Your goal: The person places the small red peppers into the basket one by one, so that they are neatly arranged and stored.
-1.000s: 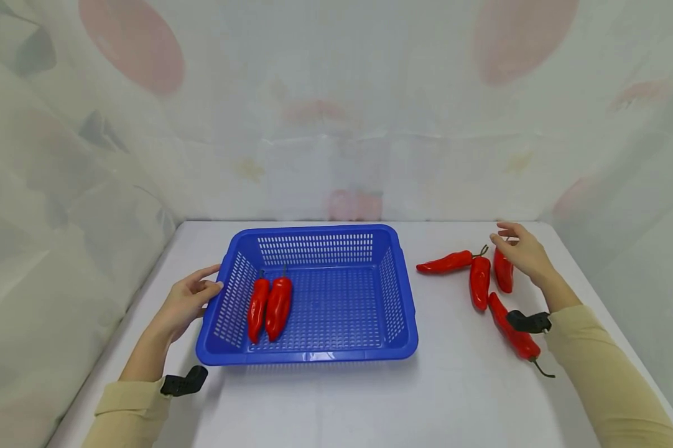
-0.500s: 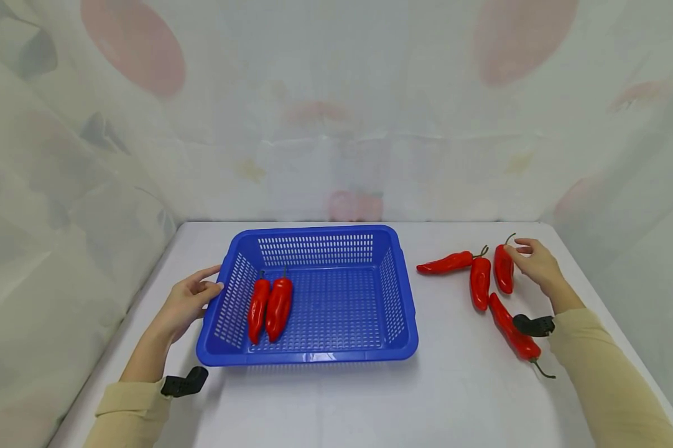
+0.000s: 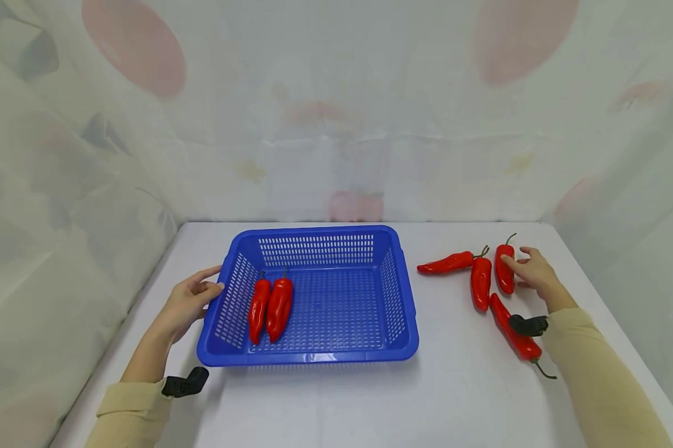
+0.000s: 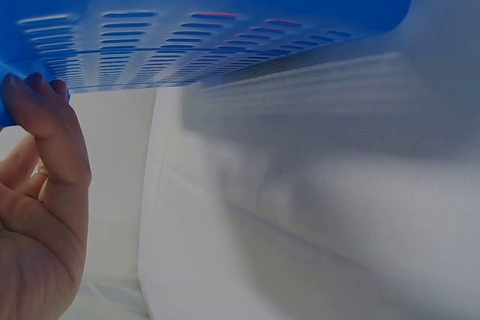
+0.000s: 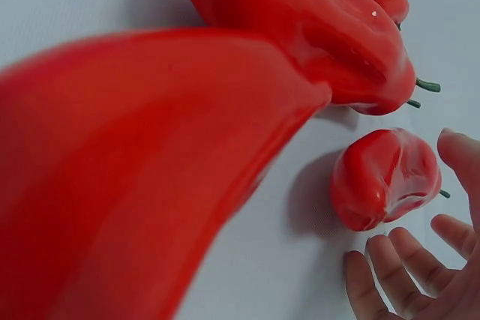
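Note:
My left hand [image 3: 188,303] grips the left rim of a blue plastic basket [image 3: 308,358], its fingers curled at the edge in the left wrist view. Two red peppers [image 3: 279,311] lie side by side in the basket's left half. On the far right, my right hand [image 3: 537,275] is at a red pepper [image 3: 504,277] with a green stem. In the right wrist view, the thumb [image 5: 459,151] and the fingers [image 5: 401,267] are spread on either side of that pepper, with gaps still showing between them and it.
Left of the right hand lie two more red peppers, one pointing sideways [image 3: 445,263] and one upright in view [image 3: 481,286]. Another long pepper [image 3: 512,330] lies slanted beneath the right wrist. A pale patterned sheet [image 3: 325,112] hangs behind the white table [image 3: 342,404].
My right hand has come down and toward me from above the pepper's stem to its right side, with the thumb now over it. The left hand and basket stay put.

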`<state>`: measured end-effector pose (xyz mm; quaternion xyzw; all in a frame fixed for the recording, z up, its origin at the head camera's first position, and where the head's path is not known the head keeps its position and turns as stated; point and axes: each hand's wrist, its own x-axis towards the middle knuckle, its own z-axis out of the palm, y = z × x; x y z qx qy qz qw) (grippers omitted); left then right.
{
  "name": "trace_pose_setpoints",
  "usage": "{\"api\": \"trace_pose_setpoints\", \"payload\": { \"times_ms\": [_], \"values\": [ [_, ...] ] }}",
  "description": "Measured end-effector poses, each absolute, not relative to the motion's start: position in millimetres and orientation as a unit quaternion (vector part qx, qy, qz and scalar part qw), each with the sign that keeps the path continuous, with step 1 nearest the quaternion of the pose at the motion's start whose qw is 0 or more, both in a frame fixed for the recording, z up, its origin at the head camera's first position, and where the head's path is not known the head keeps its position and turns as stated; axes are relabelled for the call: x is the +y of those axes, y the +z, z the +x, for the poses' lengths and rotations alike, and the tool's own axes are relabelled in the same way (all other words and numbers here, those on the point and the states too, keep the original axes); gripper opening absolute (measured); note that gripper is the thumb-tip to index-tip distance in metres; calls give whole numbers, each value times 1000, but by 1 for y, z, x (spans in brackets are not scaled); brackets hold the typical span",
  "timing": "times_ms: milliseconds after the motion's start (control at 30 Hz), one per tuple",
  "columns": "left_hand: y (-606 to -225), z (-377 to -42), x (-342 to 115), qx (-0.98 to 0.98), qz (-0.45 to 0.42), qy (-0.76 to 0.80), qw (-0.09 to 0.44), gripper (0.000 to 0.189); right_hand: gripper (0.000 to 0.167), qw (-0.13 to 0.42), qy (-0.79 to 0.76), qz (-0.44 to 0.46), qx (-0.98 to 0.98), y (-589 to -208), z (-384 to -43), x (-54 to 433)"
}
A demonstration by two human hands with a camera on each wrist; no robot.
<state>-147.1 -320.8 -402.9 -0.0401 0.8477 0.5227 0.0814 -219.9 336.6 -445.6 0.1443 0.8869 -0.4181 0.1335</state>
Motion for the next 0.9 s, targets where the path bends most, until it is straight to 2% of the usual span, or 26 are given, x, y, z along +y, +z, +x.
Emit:
{"api": "trace_pose_setpoints", "payload": {
  "times_ms": [433, 900],
  "values": [
    [-402, -147, -320, 846, -39, 525, 83, 64, 82, 142, -385, 140, 901, -449, -224, 331],
    [-402, -147, -320, 846, -39, 525, 82, 63, 81, 119, -404, 144, 896, -460, -229, 330]
  ]
}}
